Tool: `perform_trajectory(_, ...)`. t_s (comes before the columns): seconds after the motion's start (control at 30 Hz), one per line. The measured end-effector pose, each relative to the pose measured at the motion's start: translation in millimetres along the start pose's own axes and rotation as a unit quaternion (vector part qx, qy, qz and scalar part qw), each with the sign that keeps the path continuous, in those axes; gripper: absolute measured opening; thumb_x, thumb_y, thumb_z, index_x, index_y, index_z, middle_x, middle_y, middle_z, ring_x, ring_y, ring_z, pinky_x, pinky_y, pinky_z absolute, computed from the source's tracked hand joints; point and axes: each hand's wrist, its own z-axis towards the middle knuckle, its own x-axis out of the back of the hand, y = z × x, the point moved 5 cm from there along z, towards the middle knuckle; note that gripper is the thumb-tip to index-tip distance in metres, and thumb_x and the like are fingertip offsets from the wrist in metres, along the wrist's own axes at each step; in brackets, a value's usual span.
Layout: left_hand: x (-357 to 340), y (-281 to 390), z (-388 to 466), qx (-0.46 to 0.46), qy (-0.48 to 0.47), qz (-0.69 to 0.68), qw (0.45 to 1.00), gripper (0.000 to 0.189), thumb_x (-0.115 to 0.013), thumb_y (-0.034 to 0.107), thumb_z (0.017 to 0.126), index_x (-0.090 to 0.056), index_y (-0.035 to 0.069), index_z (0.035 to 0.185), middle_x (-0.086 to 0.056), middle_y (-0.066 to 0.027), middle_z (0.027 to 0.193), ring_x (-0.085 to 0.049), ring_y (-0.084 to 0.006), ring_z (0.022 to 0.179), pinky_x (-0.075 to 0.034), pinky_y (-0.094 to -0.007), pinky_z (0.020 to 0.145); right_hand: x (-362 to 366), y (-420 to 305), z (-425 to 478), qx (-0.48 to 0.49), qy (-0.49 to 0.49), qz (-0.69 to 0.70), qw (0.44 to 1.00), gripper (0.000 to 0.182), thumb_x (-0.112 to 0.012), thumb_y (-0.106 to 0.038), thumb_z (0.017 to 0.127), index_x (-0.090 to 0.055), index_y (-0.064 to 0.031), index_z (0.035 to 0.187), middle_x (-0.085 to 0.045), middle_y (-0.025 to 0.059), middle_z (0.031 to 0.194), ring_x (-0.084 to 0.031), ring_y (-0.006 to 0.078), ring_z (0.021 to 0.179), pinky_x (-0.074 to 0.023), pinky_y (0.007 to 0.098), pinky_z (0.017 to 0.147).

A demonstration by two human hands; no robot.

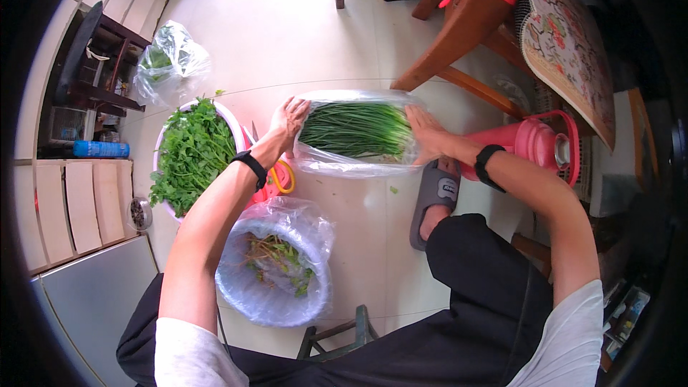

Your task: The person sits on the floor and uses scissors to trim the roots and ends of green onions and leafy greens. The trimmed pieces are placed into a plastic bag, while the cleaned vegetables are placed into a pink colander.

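Note:
A clear plastic bag (pixel 355 169) lies stretched out before me, its long side running from left to right. Inside it is a thick bundle of garlic chives (pixel 349 128), green tips to the left and pale root ends to the right. My left hand (pixel 289 121) holds the bag's left end, fingers on the upper edge and thumb lower down. At the opposite end, my right hand (pixel 427 133) presses around the pale ends, fingers spread along the plastic. The bundle sits between my two hands.
Left stands a basin (pixel 239 121) heaped with leafy greens (pixel 196 158), beside yellow-handled scissors (pixel 285 177). A lined bin (pixel 236 301) holds plant scraps. Another plastic bag (pixel 180 64) lies farther off. Right are a pink thermos (pixel 529 145) and a wooden chair (pixel 446 48). A low stool (pixel 361 328) is below.

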Motion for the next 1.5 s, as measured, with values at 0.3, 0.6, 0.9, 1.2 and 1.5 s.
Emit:
perform_trajectory(0.3, -36.6, -8.2, 34.9, 0.054, 0.046, -0.024, 0.997, 0.153, -0.079, 0.078, 0.040, -0.014, 0.005, 0.156, -0.013, -0.0067, 0.164, -0.008, -0.0209, 0.152, -0.002, -0.0459, 0.123, -10.4, -3.1, 8.5, -0.036, 0.042, 0.019, 0.998, 0.148, -0.096, -0.036, 0.043, -0.004, 0.0093, 0.150, -0.020, 0.0312, 0.154, -0.019, 0.0411, 0.146, -0.0189, 0.0419, 0.121)
perform_trajectory(0.6, 19.8, -28.7, -1.5, 0.000, 0.145, -0.173, 0.974, 0.076, -0.074, 0.064, 0.064, -0.068, 0.005, 0.111, -0.046, -0.0208, 0.143, -0.037, -0.0324, 0.138, -0.024, -0.0479, 0.117, 17.7, -1.6, 35.8, 0.002, -0.082, 0.085, 0.993, 0.142, -0.094, -0.038, 0.050, -0.005, 0.0087, 0.150, -0.020, 0.0326, 0.153, -0.022, 0.0422, 0.144, -0.0213, 0.0410, 0.120)
perform_trajectory(0.9, 146.4, -143.2, -272.7, 0.040, 0.244, -0.581, 0.775, 0.058, -0.060, 0.049, 0.095, -0.062, -0.001, 0.125, -0.064, -0.0196, 0.116, -0.063, -0.0259, 0.108, -0.050, -0.0386, 0.094, 133.5, -97.3, 24.3, 0.034, -0.157, -0.078, 0.984, 0.069, -0.076, -0.036, 0.079, -0.048, -0.0001, 0.131, -0.057, 0.0219, 0.124, -0.055, 0.0386, 0.118, -0.0459, 0.0462, 0.099)
perform_trajectory(1.2, 263.9, -199.4, -523.6, 0.044, 0.313, -0.684, 0.658, 0.055, -0.055, 0.047, 0.095, -0.061, 0.001, 0.125, -0.067, -0.0174, 0.117, -0.067, -0.0221, 0.106, -0.053, -0.0314, 0.090, 264.6, -254.0, -39.4, 0.151, -0.103, -0.072, 0.981, 0.055, -0.072, -0.034, 0.084, -0.054, -0.0006, 0.124, -0.066, 0.0192, 0.107, -0.064, 0.0365, 0.100, -0.0521, 0.0435, 0.087)
perform_trajectory(1.5, 198.9, -145.6, -599.8, 0.090, 0.287, -0.610, 0.734, 0.054, -0.049, 0.052, 0.097, -0.063, 0.008, 0.125, -0.070, -0.0126, 0.111, -0.070, -0.0185, 0.097, -0.055, -0.0300, 0.083, 370.7, -251.0, -157.6, 0.051, -0.049, -0.157, 0.985, 0.051, -0.072, -0.027, 0.086, -0.051, -0.0032, 0.126, -0.064, 0.0189, 0.106, -0.062, 0.0351, 0.102, -0.0492, 0.0421, 0.089)
